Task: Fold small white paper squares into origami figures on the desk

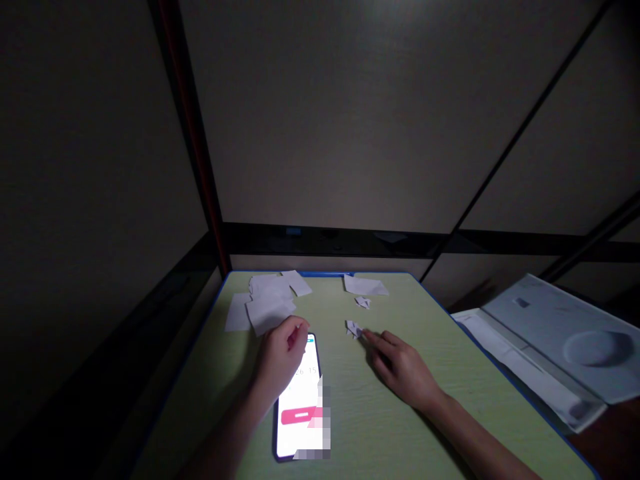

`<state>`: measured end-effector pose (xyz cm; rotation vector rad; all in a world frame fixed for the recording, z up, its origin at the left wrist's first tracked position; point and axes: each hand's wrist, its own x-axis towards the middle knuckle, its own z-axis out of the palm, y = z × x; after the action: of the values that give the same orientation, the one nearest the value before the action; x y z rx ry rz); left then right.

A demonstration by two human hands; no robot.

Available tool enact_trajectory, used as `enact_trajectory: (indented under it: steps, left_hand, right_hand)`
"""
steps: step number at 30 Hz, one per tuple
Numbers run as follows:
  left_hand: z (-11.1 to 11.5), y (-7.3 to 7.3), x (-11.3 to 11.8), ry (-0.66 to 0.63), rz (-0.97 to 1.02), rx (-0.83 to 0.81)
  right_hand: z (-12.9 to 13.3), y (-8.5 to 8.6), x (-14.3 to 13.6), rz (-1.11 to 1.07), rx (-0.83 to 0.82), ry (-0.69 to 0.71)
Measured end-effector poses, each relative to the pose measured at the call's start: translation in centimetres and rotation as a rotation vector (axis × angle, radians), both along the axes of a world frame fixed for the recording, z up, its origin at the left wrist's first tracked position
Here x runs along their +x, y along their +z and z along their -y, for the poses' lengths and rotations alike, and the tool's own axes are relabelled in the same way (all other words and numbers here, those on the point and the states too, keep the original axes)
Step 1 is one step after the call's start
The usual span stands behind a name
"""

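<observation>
We've got the folded paper piece [353, 329] on the green tabletop [345, 413], right of the phone [285, 437] and just off the tip of our right index finger. Looks: small, pale white, creased into several layers, irregular outline, short pointed bits sticking out at top left and along the lower edge. Shaded folds visible; finer crease detail too small and dim to read.

Our right hand [403, 370]: index extended to the piece's right edge, apparently touching it, thumb apart and lower, other fingers bent. Grip fairly wide, nothing pinched.

Our left hand [285, 347]: fingers curled in, grip narrow, over the phone's upper left side. Can't tell if it holds anything, or if it touches the phone.

Second folded piece [363, 303] lies just beyond the first, apart from it: also white, small, angular, with a point to one side. Past that, a flat paper sheet [367, 286] near the far edge. Loose sheets [270, 303] overlap at far left, plain white, uneven edges. Phone screen is bright white with a red bar; lower right is pixelated.
</observation>
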<state>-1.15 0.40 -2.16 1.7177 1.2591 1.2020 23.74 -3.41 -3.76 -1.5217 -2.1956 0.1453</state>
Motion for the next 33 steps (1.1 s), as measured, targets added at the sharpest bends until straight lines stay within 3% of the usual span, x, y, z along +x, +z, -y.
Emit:
enact_trajectory:
  steps: [12, 24, 33]
  left_hand:
    - [0.04, -0.19, 0.04, -0.032, -0.11, 0.006]
    - [0.0, -0.21, 0.1, -0.017, -0.054, 0.038]
    - [-0.13, -0.34, 0.01, -0.035, -0.095, 0.032]
  right_hand:
    - [-0.26, -0.58, 0.26, 0.08, -0.019, -0.026]
    - [-0.39, -0.64, 0.17, 0.125, -0.016, -0.041]
    - [-0.45, -0.89, 0.24, 0.056, -0.019, -0.062]
